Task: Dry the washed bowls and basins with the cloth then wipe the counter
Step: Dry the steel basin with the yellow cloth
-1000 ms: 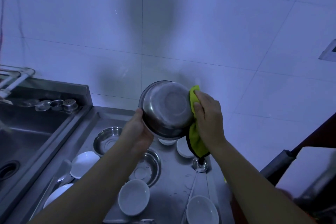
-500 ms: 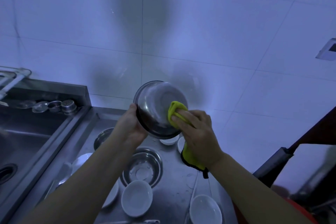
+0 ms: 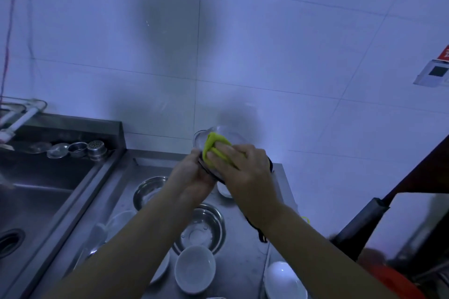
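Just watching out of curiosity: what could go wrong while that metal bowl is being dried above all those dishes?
The steel bowl is held in the air by the left hand at its rim while the right hand rubs the yellow cloth on it. A slip could drop it onto the white bowls and steel basin below, possibly chipping them.

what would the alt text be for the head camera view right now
A person's left hand holds a steel basin up over a steel counter while the right hand presses a yellow cloth into it; white bowls wait below.
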